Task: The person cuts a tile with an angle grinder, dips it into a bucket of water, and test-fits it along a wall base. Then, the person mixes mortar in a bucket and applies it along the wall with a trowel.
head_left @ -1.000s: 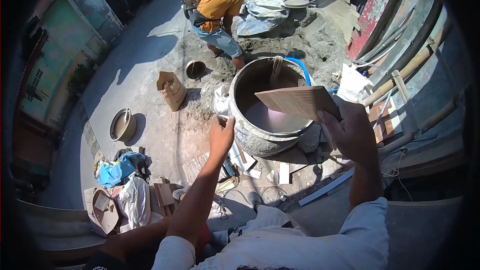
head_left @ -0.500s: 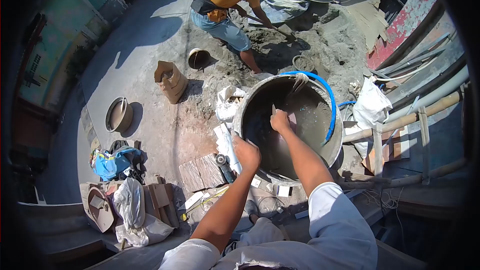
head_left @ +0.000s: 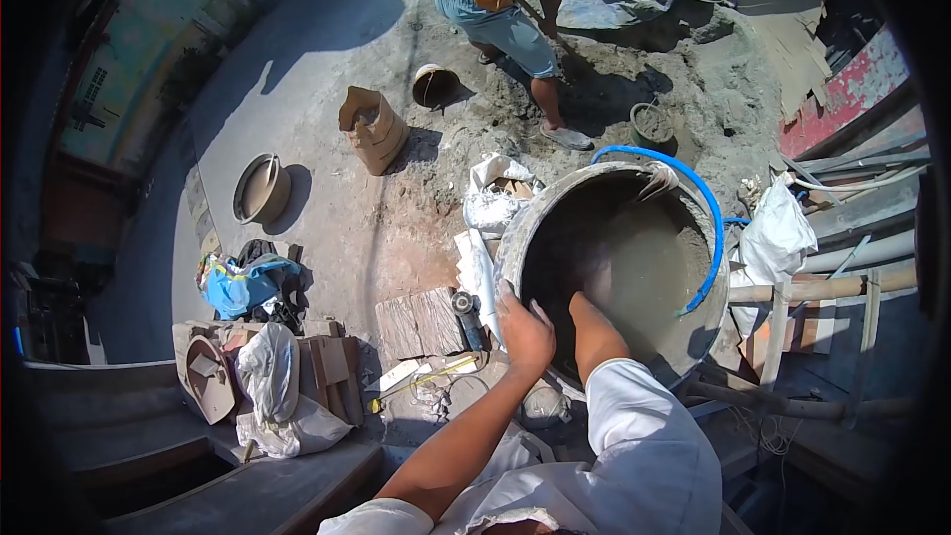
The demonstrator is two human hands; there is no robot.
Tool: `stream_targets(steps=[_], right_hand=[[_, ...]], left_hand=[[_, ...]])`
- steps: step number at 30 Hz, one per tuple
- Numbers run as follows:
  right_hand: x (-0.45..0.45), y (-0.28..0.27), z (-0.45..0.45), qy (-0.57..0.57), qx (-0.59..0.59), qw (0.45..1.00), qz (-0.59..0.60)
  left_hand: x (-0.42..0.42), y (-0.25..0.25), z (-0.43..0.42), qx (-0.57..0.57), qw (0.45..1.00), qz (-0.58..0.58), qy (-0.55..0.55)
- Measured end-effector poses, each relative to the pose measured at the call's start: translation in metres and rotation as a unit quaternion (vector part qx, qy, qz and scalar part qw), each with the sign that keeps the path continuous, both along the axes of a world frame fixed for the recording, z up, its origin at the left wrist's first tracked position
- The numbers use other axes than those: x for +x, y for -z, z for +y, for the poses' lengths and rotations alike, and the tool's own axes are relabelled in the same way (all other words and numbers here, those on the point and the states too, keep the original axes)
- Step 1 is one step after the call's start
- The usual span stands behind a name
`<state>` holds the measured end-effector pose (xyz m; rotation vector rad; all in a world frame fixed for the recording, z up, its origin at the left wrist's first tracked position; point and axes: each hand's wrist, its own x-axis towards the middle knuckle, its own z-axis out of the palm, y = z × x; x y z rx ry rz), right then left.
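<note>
- The person's left hand [head_left: 527,330], loosely open, rests on the near-left rim of the tub [head_left: 513,238], seemingly for support.
- The right arm [head_left: 596,332] reaches into the tub; murky water [head_left: 654,272] hides the right hand, so its grip cannot be told.
- One power tool [head_left: 466,317] lies just left of the tub.
- One blue hose [head_left: 711,228] curves along the tub's right side, probably so its end hangs inside.
- One paper sack [head_left: 376,144], upright, presumably to keep its contents in, stands beyond-left of the tub.
- Three pails: a handled pail [head_left: 278,200] well left of the tub, a tipped pail [head_left: 430,77] beyond-left, a filled pail [head_left: 651,137] past its far rim.
- One co-worker [head_left: 510,32] bends beyond the tub.
</note>
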<state>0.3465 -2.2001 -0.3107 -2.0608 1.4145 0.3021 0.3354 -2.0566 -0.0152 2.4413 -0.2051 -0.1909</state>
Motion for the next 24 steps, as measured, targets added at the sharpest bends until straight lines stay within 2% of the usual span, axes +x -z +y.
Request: stream_targets(steps=[7, 19, 24], right_hand=[[-0.014, -0.008, 0.011, -0.074, -0.002, 0.997, 0.01], [-0.001, -0.01, -0.024, -0.258, 0.013, 0.966, 0.012], [-0.003, -0.001, -0.015, -0.31, 0.002, 0.951, -0.004]], left_hand=[[-0.001, 0.001, 0.0, -0.004, 1.0, -0.004, 0.002], [-0.001, 0.003, 0.001, -0.006, 1.0, 0.01, -0.004], [0.0, 0.004, 0.001, -0.011, 1.0, -0.026, 0.002]])
